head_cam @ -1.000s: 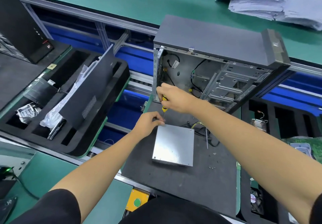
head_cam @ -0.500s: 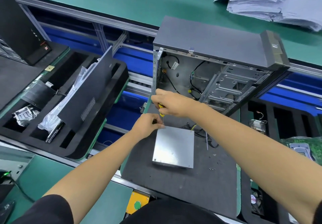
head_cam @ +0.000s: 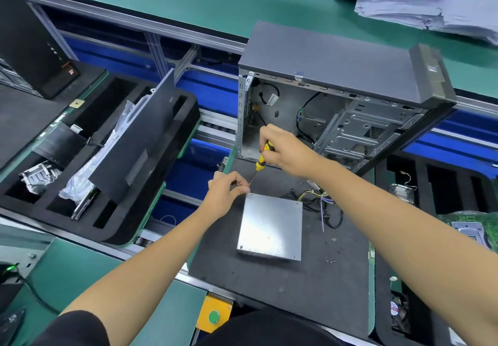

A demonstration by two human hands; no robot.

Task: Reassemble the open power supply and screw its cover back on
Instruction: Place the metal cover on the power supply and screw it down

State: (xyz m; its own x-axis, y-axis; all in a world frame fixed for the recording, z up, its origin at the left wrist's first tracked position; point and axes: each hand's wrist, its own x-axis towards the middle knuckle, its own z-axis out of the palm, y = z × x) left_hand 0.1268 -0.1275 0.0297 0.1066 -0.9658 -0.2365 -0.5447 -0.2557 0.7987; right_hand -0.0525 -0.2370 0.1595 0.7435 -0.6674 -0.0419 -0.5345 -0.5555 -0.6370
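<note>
Driving a cover screw at the far left corner of the power supply appears to be the step in hand. The unit lies flat on the dark mat surface, cover up, just in front of the open computer case. The right hand has its fingers curled round the yellow-and-black handle of the screwdriver, whose thin shaft slants down and toward the left, its tip ending close above that corner. The left hand sits against the same corner with thumb and forefinger pinched together at the shaft's tip; whether a screw is between them is too small to tell. Risks, as judged: the shaft is tilted rather than square to the cover, so the tip may cam out of the screw head or start the thread crooked; a slip would drop the screw onto the mat or let the tip strike the left fingers. The unit is not clamped and may slide under pressure. Its long axis, only slightly the longer, seems to run from the case toward the person, with its wire bundle leaving the far right corner, beside the case.
</note>
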